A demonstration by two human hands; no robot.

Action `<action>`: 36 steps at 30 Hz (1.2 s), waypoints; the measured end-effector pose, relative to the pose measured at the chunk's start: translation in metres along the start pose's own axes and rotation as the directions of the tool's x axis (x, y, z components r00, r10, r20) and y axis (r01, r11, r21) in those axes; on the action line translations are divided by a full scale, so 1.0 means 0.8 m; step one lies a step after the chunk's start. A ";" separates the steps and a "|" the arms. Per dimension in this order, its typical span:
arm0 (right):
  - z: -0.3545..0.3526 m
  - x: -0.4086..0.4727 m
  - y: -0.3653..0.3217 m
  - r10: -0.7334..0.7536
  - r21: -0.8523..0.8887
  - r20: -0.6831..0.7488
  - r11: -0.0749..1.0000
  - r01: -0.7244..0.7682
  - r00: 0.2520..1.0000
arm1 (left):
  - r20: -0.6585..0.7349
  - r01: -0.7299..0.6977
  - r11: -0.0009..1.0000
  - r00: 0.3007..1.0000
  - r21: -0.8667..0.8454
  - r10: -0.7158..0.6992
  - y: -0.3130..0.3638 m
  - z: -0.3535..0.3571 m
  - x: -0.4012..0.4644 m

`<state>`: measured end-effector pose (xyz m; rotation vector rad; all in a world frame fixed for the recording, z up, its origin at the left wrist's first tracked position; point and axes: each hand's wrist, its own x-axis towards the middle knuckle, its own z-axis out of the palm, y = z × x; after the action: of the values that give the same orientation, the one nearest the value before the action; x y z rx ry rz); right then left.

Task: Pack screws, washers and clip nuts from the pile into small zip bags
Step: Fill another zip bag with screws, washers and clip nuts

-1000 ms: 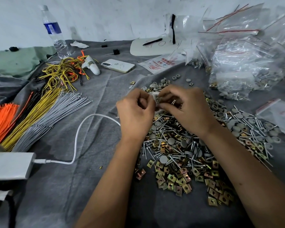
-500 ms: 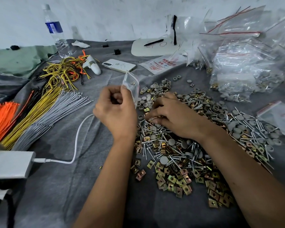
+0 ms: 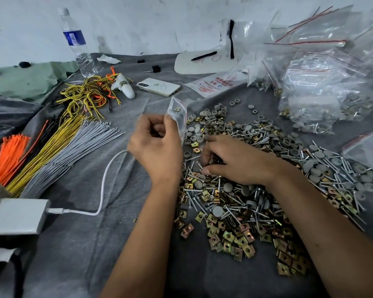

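Observation:
A big pile of silver screws, grey washers and brass clip nuts [image 3: 246,190] covers the grey cloth at centre right. My left hand [image 3: 157,147] holds a small clear zip bag [image 3: 178,114] upright at the pile's left edge, with a clip nut visible inside it. My right hand [image 3: 235,162] rests palm down on the pile, its curled fingertips pinching at screws and small parts near the pile's left side. What exactly the fingers hold is hidden.
Filled zip bags [image 3: 323,89] heap at the back right, one more bag [image 3: 368,151] at the right edge. Bundles of orange, yellow and grey wires [image 3: 58,151] lie left. A phone [image 3: 158,87], water bottle [image 3: 78,44], white charger [image 3: 17,216] and its cable [image 3: 103,186] are also there.
The hands were together over the pile. The left hand has drawn left and lifted the zip bag upright. The right hand dropped onto the pile and is picking at parts.

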<state>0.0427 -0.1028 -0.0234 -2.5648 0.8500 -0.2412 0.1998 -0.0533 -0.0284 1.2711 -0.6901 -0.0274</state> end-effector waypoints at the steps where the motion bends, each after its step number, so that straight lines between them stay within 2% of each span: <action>1: 0.000 -0.001 0.002 -0.007 0.013 -0.003 1.000 0.007 1.000 | 0.006 0.007 1.000 1.000 0.002 -0.007 0.000 0.000 0.000; 5: -0.002 -0.007 0.007 -0.021 0.095 -0.075 0.995 0.028 0.997 | 0.028 0.015 1.000 0.999 0.010 -0.016 0.001 0.000 -0.001; 9: -0.009 -0.012 0.009 0.028 0.282 -0.240 0.959 0.042 0.970 | 0.038 0.028 1.000 0.999 0.013 -0.029 0.001 -0.001 0.000; 11: -0.010 -0.012 0.010 0.058 0.321 -0.319 0.946 0.051 0.946 | 0.038 0.033 0.999 0.999 0.014 -0.033 0.001 -0.002 0.000; 14: -0.009 -0.012 0.013 0.105 0.305 -0.411 0.952 0.027 0.906 | 0.034 0.047 0.999 0.998 0.004 -0.047 0.003 -0.001 -0.001; 19: -0.007 -0.010 0.019 0.147 0.213 -0.471 0.976 -0.050 0.870 | 0.029 0.067 0.998 0.997 -0.008 -0.066 0.003 -0.001 0.001; 22: -0.006 -0.010 0.016 0.098 0.062 -0.465 0.995 -0.079 0.880 | 0.024 0.062 0.998 0.998 -0.003 -0.062 0.004 -0.001 0.000; 24: -0.006 -0.009 0.012 0.028 -0.026 -0.437 0.999 -0.044 0.899 | 0.026 0.062 0.998 0.998 -0.001 -0.062 0.003 -0.002 0.000; 26: -0.005 -0.008 0.008 -0.037 -0.088 -0.347 0.996 0.006 0.937 | 0.032 0.059 0.998 0.998 -0.005 -0.058 0.003 -0.002 0.000; 28: -0.002 -0.006 0.006 -0.031 -0.131 -0.219 0.991 0.003 0.975 | 0.038 0.060 0.998 0.998 -0.007 -0.059 0.004 -0.001 -0.001; 29: -0.001 -0.006 0.006 -0.009 -0.129 -0.177 0.992 -0.014 0.984 | 0.039 0.062 0.998 0.997 -0.007 -0.062 0.004 -0.001 -0.002; 31: 0.000 -0.006 0.006 -0.002 -0.104 -0.184 0.994 -0.017 0.983 | 0.038 0.067 0.998 0.997 -0.005 -0.067 0.004 -0.001 -0.002; 34: 0.000 -0.006 0.000 -0.112 -0.050 -0.244 0.993 0.103 0.963 | 0.021 0.075 0.997 0.997 -0.001 -0.075 0.004 -0.001 0.000; 36: 0.004 -0.005 -0.008 -0.177 -0.005 -0.208 0.984 0.180 0.962 | 0.014 0.070 0.998 0.997 0.001 -0.070 0.004 -0.001 0.001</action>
<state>0.0437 -0.0953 -0.0233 -2.6369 0.6838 -0.5771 0.1997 -0.0519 -0.0257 1.2960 -0.6574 -0.0939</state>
